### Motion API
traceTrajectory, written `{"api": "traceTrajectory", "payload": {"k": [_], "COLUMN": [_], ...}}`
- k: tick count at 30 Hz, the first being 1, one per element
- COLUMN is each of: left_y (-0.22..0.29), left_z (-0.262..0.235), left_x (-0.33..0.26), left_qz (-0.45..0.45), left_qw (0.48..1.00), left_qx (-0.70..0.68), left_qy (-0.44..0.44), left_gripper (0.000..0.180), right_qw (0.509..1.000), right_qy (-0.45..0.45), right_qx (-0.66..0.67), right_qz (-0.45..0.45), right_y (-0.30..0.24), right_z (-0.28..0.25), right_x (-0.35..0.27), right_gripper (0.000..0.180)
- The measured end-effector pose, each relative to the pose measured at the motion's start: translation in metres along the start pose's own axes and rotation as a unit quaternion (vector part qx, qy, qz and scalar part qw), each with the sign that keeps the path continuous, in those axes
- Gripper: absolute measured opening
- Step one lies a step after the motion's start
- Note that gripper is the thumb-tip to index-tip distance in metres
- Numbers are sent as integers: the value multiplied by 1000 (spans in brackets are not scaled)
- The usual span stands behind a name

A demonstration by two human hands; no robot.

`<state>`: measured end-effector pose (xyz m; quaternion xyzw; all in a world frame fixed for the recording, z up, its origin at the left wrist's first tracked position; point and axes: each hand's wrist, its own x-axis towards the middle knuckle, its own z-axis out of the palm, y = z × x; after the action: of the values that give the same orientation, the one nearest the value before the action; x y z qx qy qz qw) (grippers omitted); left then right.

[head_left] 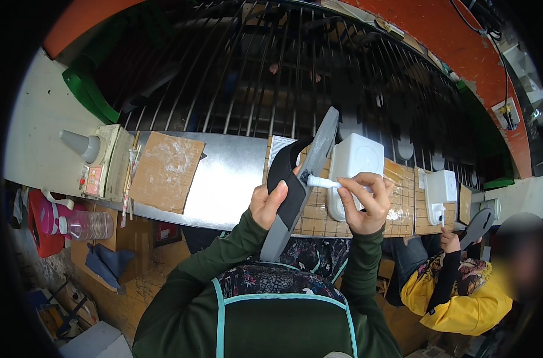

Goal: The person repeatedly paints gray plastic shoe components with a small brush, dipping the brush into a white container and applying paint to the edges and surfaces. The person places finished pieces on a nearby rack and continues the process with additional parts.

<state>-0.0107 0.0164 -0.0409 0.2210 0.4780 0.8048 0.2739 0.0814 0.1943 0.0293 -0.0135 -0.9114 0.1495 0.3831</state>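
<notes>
Gripping the grey sandal sole (300, 185) about its middle, left hand (268, 206) with fingers curled behind and thumb (278, 192) pressed on the black strap (286, 173) in front. Standing raised in front of the chest, above the near edge of the bench (224, 179), with the long axis running steeply from lower left to upper right, toe end up near the bars (253, 77), heel end down toward the apron (283, 298). Closed around a small white tube or applicator (326, 182), right hand (366, 203), fingertips (350, 182) pinching its body, nozzle pointing left and meeting the sole's edge just beside the strap. Lying almost level, the applicator's axis, so crossing the sole's steep line nearly square. Nearer the contact point, the right hand, directly to its right; lower and to the left, the left hand. Resting behind on the gridded cardboard mat (319, 218), 1 white plastic container (352, 170), partly hidden by the right hand. Sitting further right, 1 more white container (441, 188), beside another person's hand (449, 238) holding 1 more grey sole (479, 225). Standing at far left, a cream glue machine with a grey cone nozzle (101, 158), well apart from both hands.
</notes>
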Motion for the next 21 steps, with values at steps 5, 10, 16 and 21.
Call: {"api": "traceTrajectory", "payload": {"k": [5,10,16,21], "left_y": [3,7,16,22], "left_z": [0,15,13,12], "left_x": [1,7,1,3], "left_qz": [-6,17,-89,-107], "left_qw": [1000,970,955,936], "left_qx": [-4,-218,-283,-329], "left_qy": [-1,-104,-1,63], "left_gripper": [47,80,79,74], "right_qw": [999,977,993,969], "right_qy": [-37,83,72,26], "right_qx": [13,189,35,228], "right_qz": [-10,60,83,94], "right_y": [-1,15,2,-7], "right_z": [-4,4,11,15], "right_x": [-1,20,21,14], "right_gripper": [19,18,18,18]}}
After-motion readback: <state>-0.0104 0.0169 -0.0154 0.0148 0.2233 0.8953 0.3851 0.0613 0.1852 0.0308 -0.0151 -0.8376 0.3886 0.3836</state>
